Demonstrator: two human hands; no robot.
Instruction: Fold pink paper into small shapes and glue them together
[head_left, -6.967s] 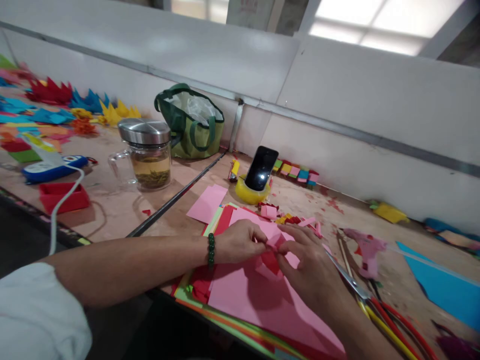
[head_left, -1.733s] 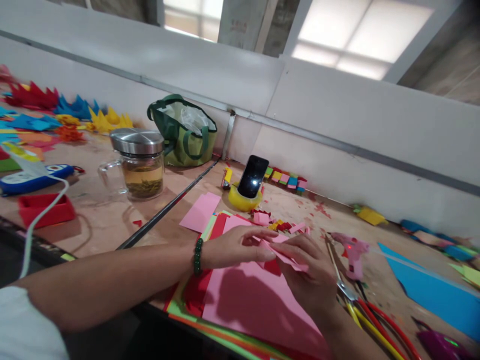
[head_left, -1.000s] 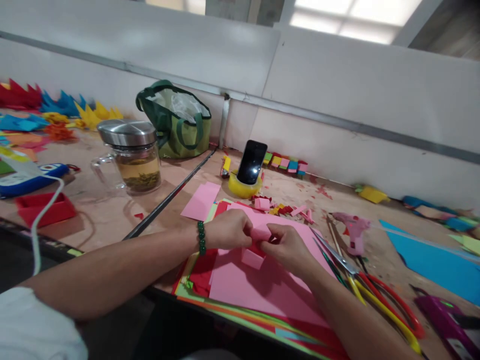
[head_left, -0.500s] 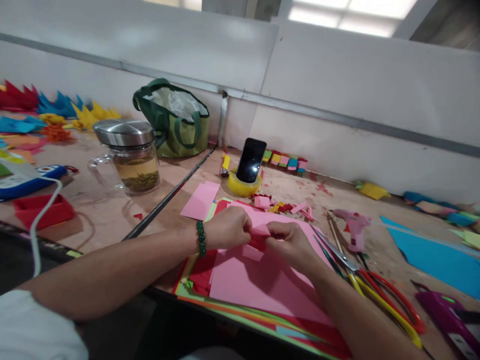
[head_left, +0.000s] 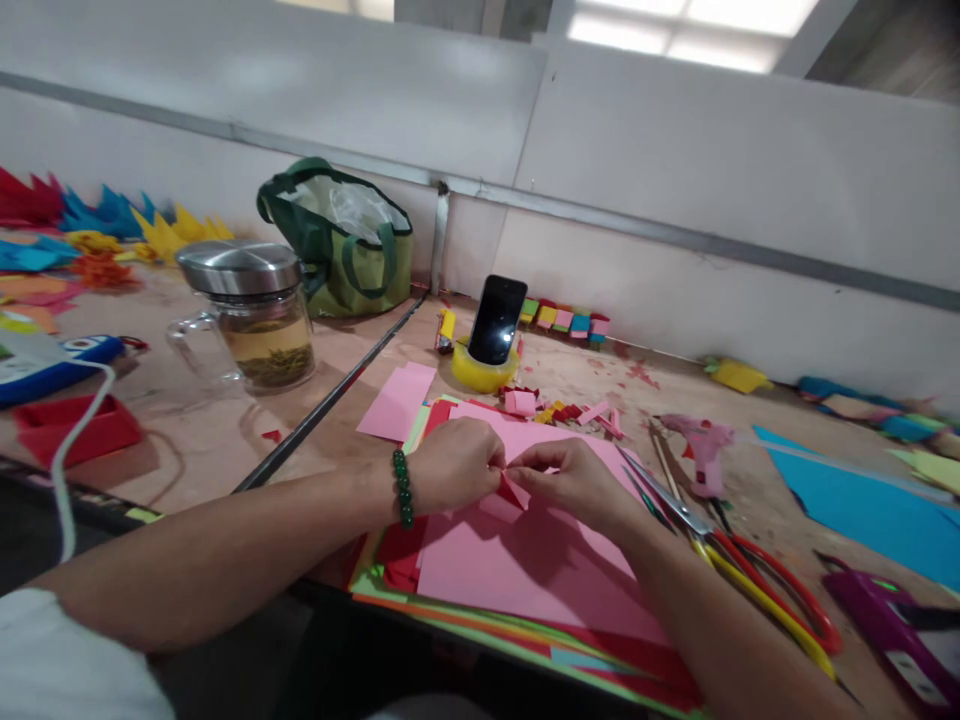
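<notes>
Both my hands meet over a stack of coloured paper topped by pink sheets. Between them is a small folded red paper piece. My left hand, with a green bead bracelet at the wrist, pinches its left side. The fingertips of my right hand are closed on its right side. Part of the piece is hidden behind my fingers. Just under it a small pink paper piece lies on the top sheet. Open scissors with red and yellow handles lie right of my right hand.
A phone leans in a yellow tape roll beyond the stack. At the right are a pink glue gun, blue paper and a purple device. A glass tea mug and green bag stand at the left.
My right hand has moved left, closer to my left hand. The paper between them has turned and shows less of its surface. The view has shifted slightly.
</notes>
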